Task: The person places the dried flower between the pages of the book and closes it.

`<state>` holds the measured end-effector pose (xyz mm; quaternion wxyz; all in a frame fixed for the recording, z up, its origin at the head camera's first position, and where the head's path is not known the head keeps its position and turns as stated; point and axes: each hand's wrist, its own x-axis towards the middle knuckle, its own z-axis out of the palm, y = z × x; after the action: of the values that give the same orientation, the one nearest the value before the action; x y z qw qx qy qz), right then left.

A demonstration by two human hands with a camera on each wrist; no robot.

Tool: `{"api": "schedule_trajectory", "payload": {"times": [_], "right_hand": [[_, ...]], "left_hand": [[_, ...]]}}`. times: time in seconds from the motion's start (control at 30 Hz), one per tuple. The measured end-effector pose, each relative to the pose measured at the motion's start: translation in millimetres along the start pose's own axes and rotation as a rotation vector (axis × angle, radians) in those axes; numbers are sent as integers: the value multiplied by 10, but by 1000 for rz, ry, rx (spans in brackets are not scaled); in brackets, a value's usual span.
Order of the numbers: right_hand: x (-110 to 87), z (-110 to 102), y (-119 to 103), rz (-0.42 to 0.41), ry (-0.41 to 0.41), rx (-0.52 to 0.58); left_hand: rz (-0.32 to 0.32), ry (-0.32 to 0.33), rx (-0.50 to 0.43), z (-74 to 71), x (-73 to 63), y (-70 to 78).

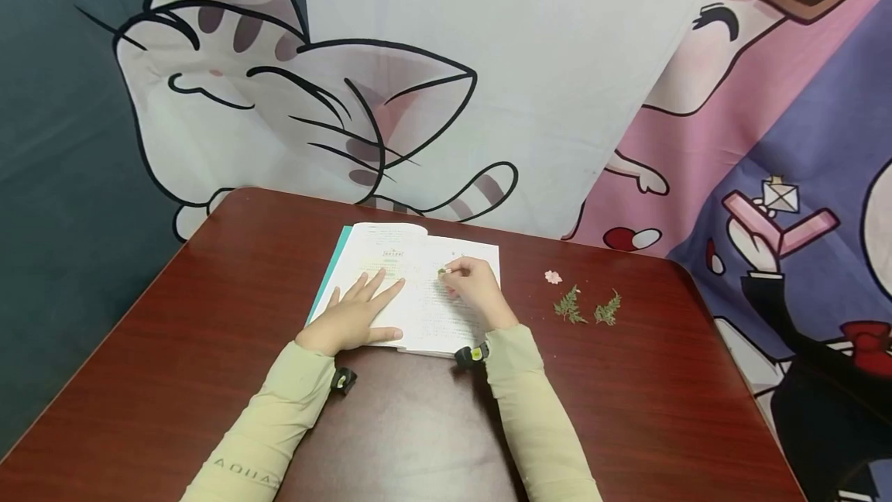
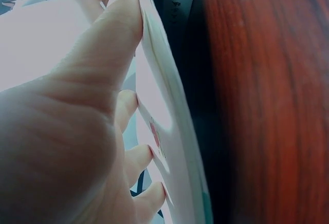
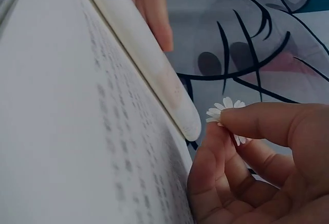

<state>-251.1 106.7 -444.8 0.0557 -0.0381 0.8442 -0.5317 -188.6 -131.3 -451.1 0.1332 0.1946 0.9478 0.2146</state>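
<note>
An open book with printed pages and a teal cover edge lies on the table. My left hand rests on its left page with the fingers spread; in the left wrist view the fingertips touch the paper. Over the right page, my right hand pinches a small flower between thumb and fingers. The right wrist view shows this daisy-like flower with thin white petals, partly covered by the thumb. Its stem is mostly hidden in the hand.
Right of the book, a small pale pink flower and two green fern-like sprigs, one nearer and one farther right, lie on the reddish-brown wooden table. A cartoon cat curtain hangs behind the table.
</note>
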Motion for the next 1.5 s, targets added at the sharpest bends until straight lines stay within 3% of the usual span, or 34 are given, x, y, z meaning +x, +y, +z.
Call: {"api": "schedule_trajectory", "payload": {"times": [0.37, 0.9, 1.17, 1.5], "right_hand": [[72, 218, -15, 57, -18, -198], [47, 256, -60, 58, 45, -271], [-9, 85, -85, -5, 55, -273], [-128, -272, -81, -28, 155, -278]], "left_hand": [[-4, 6, 9, 4, -3, -5], [-5, 9, 11, 15, 9, -20], [-7, 2, 0, 17, 8, -22], [10, 8, -6, 21, 4, -28]]}}
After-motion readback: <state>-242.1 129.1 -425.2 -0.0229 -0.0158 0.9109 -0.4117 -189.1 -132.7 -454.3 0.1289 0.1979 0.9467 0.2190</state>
